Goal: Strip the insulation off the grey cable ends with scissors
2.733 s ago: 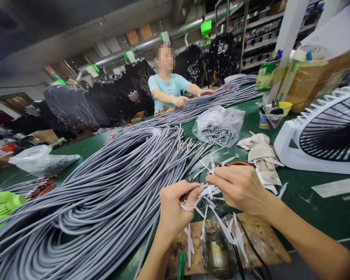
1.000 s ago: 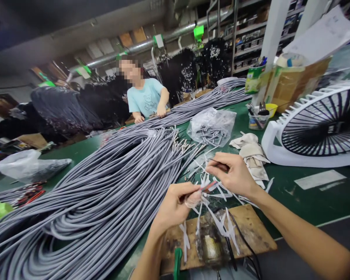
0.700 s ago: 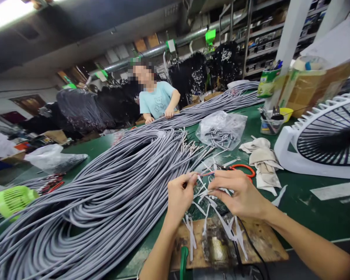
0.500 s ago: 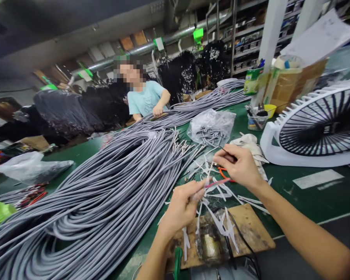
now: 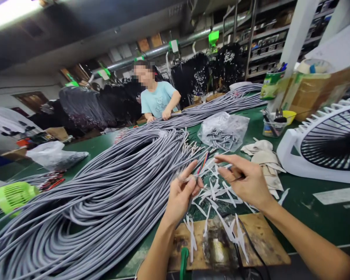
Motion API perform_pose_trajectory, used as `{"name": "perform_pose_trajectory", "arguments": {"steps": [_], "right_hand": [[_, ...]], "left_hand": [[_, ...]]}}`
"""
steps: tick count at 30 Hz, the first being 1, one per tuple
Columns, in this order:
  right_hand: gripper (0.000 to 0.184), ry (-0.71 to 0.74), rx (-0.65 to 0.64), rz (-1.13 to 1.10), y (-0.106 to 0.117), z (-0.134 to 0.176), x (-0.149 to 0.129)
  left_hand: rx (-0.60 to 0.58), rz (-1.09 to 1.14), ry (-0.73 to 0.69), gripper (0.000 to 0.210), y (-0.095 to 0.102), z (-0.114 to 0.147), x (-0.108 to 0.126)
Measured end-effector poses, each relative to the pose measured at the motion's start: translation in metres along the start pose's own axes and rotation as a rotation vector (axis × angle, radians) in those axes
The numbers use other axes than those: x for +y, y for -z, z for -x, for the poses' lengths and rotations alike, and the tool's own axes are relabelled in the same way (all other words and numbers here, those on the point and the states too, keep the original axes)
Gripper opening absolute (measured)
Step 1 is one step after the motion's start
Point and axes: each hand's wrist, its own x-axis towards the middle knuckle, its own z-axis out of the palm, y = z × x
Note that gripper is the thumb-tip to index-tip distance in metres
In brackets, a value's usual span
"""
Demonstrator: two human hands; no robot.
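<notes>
My left hand [image 5: 184, 192] is closed on the end of a grey cable, with clear film or fibre about the fingers. Red and blue wires [image 5: 202, 163] stick up from this grip. To the right, my right hand [image 5: 246, 177] has its index finger and thumb apart, and a small whitish scrap shows at the index fingertip. Its other fingers are curled and partly hidden. White strips [image 5: 214, 190] lie scattered below the hands. A big coil of grey cables [image 5: 113, 190] fills the left side, with stripped ends [image 5: 192, 147] beyond my left hand.
A wooden board [image 5: 259, 237] with a dark, crusted metal block [image 5: 218, 249] stands in front. On the right are a white fan [image 5: 291, 159], cloth gloves [image 5: 265, 159] and a tool cup [image 5: 274, 126]. A plastic bag [image 5: 224, 132] lies behind. Across the table, a person [image 5: 159, 99] handles cables.
My hands have come apart from the thin strand stretched between them. Red and blue wires now stand spread above my left hand, and the right hand's fingers have opened. The view has turned left.
</notes>
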Motion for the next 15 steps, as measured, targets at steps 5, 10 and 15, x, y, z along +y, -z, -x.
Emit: {"name": "perform_pose_trajectory", "arguments": {"steps": [5, 10, 15], "right_hand": [[0.015, 0.151, -0.174, 0.041, -0.009, 0.003, -0.004], [0.026, 0.071, -0.300, -0.039, -0.013, 0.006, -0.005], [0.030, -0.018, -0.349, -0.160, -0.020, 0.013, -0.012]], "left_hand": [[-0.056, -0.117, 0.032, 0.051, -0.002, 0.002, -0.009], [0.016, -0.638, -0.184, 0.032, 0.001, 0.003, -0.011], [0.077, -0.915, -0.350, 0.034, 0.001, 0.004, -0.014]]}}
